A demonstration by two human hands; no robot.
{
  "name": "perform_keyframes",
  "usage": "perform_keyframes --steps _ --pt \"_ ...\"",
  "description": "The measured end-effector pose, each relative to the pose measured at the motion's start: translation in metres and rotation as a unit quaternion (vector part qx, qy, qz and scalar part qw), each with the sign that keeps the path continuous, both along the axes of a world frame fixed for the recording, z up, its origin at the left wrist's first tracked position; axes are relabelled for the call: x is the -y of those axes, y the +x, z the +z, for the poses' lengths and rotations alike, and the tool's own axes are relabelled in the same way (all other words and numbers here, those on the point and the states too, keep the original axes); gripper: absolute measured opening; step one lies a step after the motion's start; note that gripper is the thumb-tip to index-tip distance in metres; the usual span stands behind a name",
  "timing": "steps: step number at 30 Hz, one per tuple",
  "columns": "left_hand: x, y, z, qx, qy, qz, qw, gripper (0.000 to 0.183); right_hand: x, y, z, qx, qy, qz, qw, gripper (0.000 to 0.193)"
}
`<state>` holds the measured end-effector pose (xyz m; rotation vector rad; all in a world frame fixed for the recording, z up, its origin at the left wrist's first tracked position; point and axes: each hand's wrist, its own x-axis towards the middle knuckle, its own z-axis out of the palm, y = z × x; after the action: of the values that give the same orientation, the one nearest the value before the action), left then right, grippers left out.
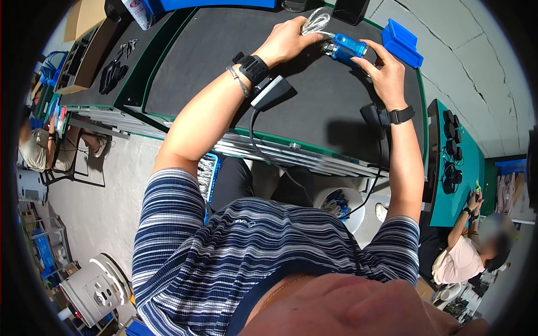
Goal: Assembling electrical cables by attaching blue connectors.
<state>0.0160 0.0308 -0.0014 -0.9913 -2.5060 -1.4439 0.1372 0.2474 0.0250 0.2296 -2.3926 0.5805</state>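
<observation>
My left hand (288, 40) is closed on a coiled cable (317, 22) with a clear, silvery jacket, near the far edge of the dark work surface. From the coil, a length runs right to a translucent blue cylindrical piece (348, 47) with metal fittings on its left side. My right hand (386, 73) grips this piece at its right end, thumb and fingers on either side. The two hands are close together, with the blue piece between them above the mat. Its exact kind is hard to make out.
The dark mat (213, 73) covers the table. Blue bins (402, 43) stand at its far right corner. A white bucket (358, 213) holding cables and blue pieces is below the table edge. Co-workers sit at far left and at a green table (448, 193) on the right.
</observation>
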Motion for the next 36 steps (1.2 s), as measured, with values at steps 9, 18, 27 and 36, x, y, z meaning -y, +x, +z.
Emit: perform_keyframes --steps 9,18,27,36 --pt "0.001 0.003 0.007 0.165 0.078 -0.100 0.978 0.046 -0.001 0.005 0.003 -0.013 0.012 -0.012 1.000 0.041" --pt "0.004 0.010 0.014 0.175 0.111 -0.135 0.969 0.043 -0.013 -0.002 -0.001 0.026 -0.067 0.067 0.995 0.041" --pt "0.006 0.014 0.019 0.198 0.159 -0.144 0.957 0.037 -0.015 -0.003 -0.005 0.028 -0.096 0.069 0.993 0.038" --pt "0.009 0.026 0.031 0.177 0.191 -0.215 0.941 0.035 -0.028 -0.004 0.003 0.017 -0.132 -0.065 0.989 0.030"
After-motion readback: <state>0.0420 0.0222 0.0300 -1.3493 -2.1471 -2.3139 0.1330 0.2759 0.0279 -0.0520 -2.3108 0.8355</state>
